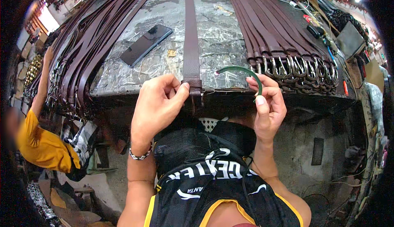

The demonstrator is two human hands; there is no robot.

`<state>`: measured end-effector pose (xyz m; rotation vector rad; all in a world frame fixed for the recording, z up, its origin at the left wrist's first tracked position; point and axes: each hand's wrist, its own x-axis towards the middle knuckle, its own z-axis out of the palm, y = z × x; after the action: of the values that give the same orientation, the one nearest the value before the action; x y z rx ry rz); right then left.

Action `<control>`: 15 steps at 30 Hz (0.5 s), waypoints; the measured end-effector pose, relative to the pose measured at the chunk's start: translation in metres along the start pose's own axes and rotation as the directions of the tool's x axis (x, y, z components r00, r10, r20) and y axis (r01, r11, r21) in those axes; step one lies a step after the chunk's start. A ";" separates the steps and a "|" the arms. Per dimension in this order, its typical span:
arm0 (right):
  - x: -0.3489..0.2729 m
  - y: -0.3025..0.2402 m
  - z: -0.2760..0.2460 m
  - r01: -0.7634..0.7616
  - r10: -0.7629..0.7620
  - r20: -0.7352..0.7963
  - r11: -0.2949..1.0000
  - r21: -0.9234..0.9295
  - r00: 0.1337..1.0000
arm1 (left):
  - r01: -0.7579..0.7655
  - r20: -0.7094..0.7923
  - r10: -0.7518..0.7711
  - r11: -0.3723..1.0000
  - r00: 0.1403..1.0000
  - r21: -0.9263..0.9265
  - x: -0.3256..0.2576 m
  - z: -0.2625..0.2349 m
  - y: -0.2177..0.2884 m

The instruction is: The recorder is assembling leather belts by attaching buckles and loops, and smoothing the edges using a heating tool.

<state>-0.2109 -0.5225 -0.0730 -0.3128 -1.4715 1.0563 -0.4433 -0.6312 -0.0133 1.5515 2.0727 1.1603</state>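
Observation:
A single dark brown leather belt [191, 42] lies lengthwise down the middle of the worn metal-covered workbench [221, 34]. My left hand [158, 104] pinches the belt's near end at the bench's front edge, where a small loop sits around the strap. My right hand [269, 104] holds a thin curved green strip [242, 72] between thumb and fingers, just right of the belt end.
Several brown belts with metal buckles [295, 69] lie in a row on the right; another heap of belts [86, 42] drapes over the left side. A black phone [145, 44] rests on the bench. A person in a yellow shirt [41, 145] stands at left. Tools and cables [320, 26] sit far right.

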 end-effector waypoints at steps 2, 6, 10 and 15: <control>0.001 0.001 0.000 0.032 -0.031 0.016 0.999 -0.029 0.999 | 0.105 0.077 -0.096 0.985 0.992 -0.134 -0.008 0.000 -0.011; -0.001 0.002 0.001 0.029 -0.029 -0.001 0.999 -0.042 1.000 | 0.136 0.051 -0.128 0.958 0.991 -0.252 -0.021 -0.001 -0.021; -0.003 0.003 0.003 0.054 -0.055 0.000 0.992 -0.111 0.999 | 0.081 -0.089 -0.116 0.940 0.989 -0.332 -0.023 -0.001 -0.010; -0.005 0.004 0.014 0.073 -0.073 -0.003 0.996 -0.057 0.997 | -0.257 -0.247 0.243 0.966 0.938 -0.026 -0.015 0.019 0.001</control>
<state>-0.2240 -0.5298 -0.0774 -0.3000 -1.4990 0.9560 -0.4243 -0.6369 -0.0274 1.7615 2.0051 1.5579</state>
